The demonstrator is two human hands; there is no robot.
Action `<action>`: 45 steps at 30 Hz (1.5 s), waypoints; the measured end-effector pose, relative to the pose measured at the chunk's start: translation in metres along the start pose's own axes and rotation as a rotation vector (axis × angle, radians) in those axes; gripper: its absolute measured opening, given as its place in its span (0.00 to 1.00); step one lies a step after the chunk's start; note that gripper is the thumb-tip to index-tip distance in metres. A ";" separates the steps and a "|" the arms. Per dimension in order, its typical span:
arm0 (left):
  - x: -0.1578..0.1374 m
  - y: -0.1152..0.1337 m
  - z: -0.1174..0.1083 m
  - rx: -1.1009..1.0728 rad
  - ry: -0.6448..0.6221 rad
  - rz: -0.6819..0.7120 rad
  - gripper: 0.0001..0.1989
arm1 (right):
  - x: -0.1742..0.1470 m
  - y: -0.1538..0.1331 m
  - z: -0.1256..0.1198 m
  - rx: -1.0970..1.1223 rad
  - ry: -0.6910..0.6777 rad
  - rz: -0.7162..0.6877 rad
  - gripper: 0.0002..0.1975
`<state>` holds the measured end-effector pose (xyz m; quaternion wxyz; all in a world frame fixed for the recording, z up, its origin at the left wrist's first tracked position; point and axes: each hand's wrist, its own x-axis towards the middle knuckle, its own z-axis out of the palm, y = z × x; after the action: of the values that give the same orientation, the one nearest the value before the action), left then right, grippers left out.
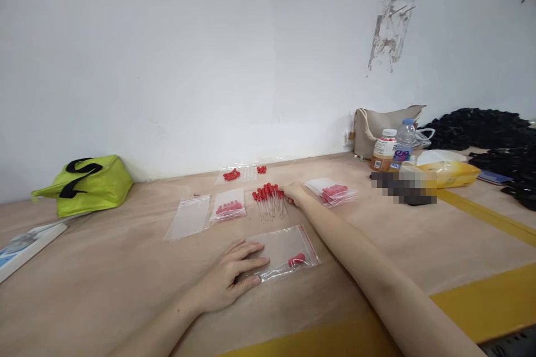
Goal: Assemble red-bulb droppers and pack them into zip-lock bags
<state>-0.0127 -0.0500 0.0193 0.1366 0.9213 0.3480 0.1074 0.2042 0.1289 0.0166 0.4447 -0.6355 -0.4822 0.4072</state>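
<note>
My left hand (238, 270) lies with fingers spread on the left end of a clear zip bag (278, 245), pressing it to the table. Inside that bag's right end are red rubber bulbs (296, 260). My right hand (295, 194) reaches forward, its fingers closed at the right edge of a fanned row of glass droppers with red bulbs (268, 195). A thin dropper stem shows below those fingertips; the grip itself is partly hidden. Left of the row lies a stack of filled zip bags (228, 206), and right of it another stack (333, 192).
Flat clear bags (188, 216) lie at the left. Loose red bulbs (231, 174) rest on plastic by the wall. A yellow-green bag (90, 184) stands far left. On the right are bottles (384, 149), a tissue pack (452, 170), a beige bag (368, 128) and black items (481, 128).
</note>
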 end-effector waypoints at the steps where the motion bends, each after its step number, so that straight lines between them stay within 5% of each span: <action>1: 0.000 0.000 0.000 0.001 -0.001 -0.001 0.18 | -0.001 0.000 -0.003 0.034 -0.004 -0.015 0.12; 6: 0.001 -0.001 0.001 -0.021 0.014 -0.002 0.18 | -0.024 0.003 -0.037 0.207 0.008 -0.181 0.06; 13: 0.002 -0.003 0.000 -0.028 0.022 0.003 0.18 | -0.080 0.036 -0.099 0.410 0.063 -0.419 0.20; 20: 0.001 -0.003 -0.001 -0.039 0.029 0.004 0.18 | -0.097 0.056 -0.094 0.583 0.036 -0.189 0.16; 26: 0.001 -0.001 -0.001 -0.038 0.044 0.012 0.20 | -0.110 0.056 -0.085 0.680 -0.194 0.006 0.13; 32: 0.001 -0.001 -0.001 -0.029 0.078 0.009 0.24 | -0.116 0.059 -0.091 0.368 -0.583 -0.168 0.16; 39: 0.002 0.001 -0.002 -0.012 0.060 0.016 0.23 | -0.125 0.058 -0.076 0.134 -0.612 -0.205 0.16; 45: 0.002 0.002 -0.003 0.000 0.035 0.022 0.22 | -0.127 0.053 -0.074 -0.087 -0.656 -0.415 0.15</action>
<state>-0.0108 -0.0491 0.0224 0.1293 0.9229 0.3403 0.1252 0.2620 -0.0155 -0.0027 0.3124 -0.3787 -0.7341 0.4692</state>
